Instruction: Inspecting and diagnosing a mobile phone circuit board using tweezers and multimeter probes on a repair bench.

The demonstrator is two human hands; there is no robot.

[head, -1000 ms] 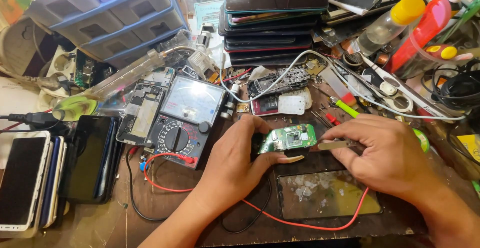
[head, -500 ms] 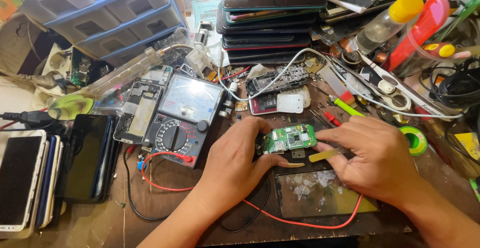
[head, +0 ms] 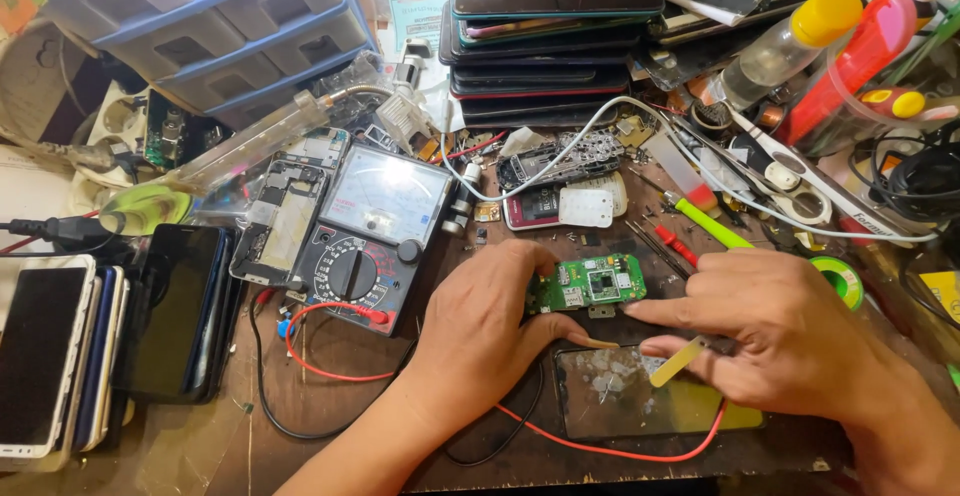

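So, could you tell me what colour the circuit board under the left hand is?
Green, clearest in the head view: circuit board.

Meter face: a pale rectangular dial window on the black analogue multimeter (head: 372, 231), just left of the left hand (head: 483, 328).
Cracked screen: a dark phone glass panel (head: 640, 396) with whitish scuffing, lying flat directly under the right hand (head: 790, 341).
Stacked screens: a pile of dark phones (head: 548, 36), well above both hands.
Left-edge screens: black phone (head: 175, 311) and white-framed phones (head: 45, 366), far left of the left hand.
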